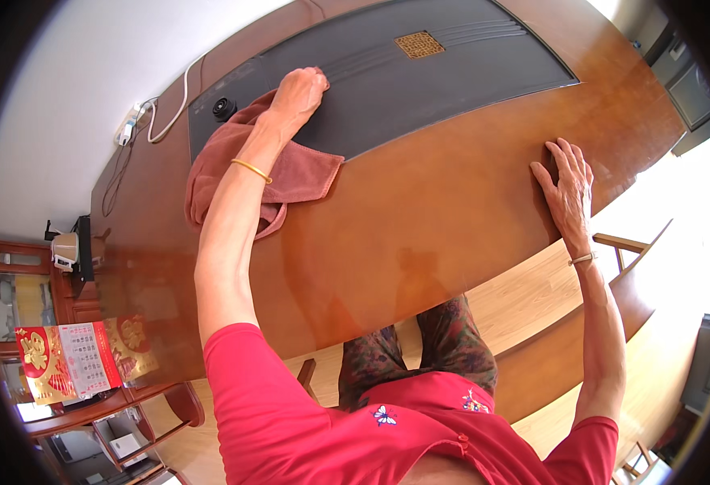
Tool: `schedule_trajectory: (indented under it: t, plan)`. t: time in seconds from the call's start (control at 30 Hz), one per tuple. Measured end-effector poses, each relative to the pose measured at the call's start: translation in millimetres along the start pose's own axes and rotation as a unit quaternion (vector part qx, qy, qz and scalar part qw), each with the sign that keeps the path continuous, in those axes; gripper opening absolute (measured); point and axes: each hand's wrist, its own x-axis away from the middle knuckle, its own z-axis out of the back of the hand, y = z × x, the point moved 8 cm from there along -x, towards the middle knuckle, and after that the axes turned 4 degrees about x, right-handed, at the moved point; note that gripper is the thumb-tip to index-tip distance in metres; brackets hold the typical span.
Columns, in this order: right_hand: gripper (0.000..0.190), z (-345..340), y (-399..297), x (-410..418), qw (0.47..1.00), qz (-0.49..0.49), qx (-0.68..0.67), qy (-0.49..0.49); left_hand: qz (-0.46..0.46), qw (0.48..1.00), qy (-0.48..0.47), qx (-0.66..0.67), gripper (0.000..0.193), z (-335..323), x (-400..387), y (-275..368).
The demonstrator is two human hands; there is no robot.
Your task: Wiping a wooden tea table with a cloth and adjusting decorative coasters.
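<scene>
My left hand (pixel 300 94) is closed in a loose fist over a dark grey inset panel (pixel 379 100) in a brown wooden table (pixel 391 224). A reddish-brown towel (pixel 306 173) lies bunched under my left wrist and forearm, partly on the panel and partly on the wood. It runs up to the fist, which appears to grip its upper end; the fingertips are turned away. A gold bangle circles my left wrist. My right hand (pixel 567 182) rests on the table near its right front edge, fingers slightly spread, holding nothing.
A round black fitting (pixel 224 109) sits at the panel's left end, a gold patterned square (pixel 419 45) farther right. A white cable (pixel 176 115) and power strip (pixel 129 124) lie at the left edge. A red-gold calendar (pixel 76 361) is lower left; a wooden bench (pixel 549 357) stands right.
</scene>
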Motion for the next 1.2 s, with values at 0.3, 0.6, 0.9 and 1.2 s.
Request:
schedule_trajectory:
  t: [0.3, 0.6, 0.9, 1.2]
  plan:
    - [0.048, 4, -3, -1, 1.000, -0.004, 0.002, 0.006, -0.007, 0.998, 0.064, 0.003, 0.023, -36, -97, 55]
    - [0.048, 8, 0, 1, 1.000, -0.010, -0.016, 0.020, 0.212, 0.663, -0.087, 0.713, 0.012, -23, -55, 125]
    - [0.050, 6, -1, 0, 0.999, -0.004, -0.036, 0.023, 0.101, 0.827, -0.122, 0.539, 0.010, 63, 60, 202]
    - [0.050, 6, -2, -1, 0.999, 0.001, -0.036, 0.025, 0.148, 0.979, 0.085, 0.110, 0.052, 93, 99, 133]
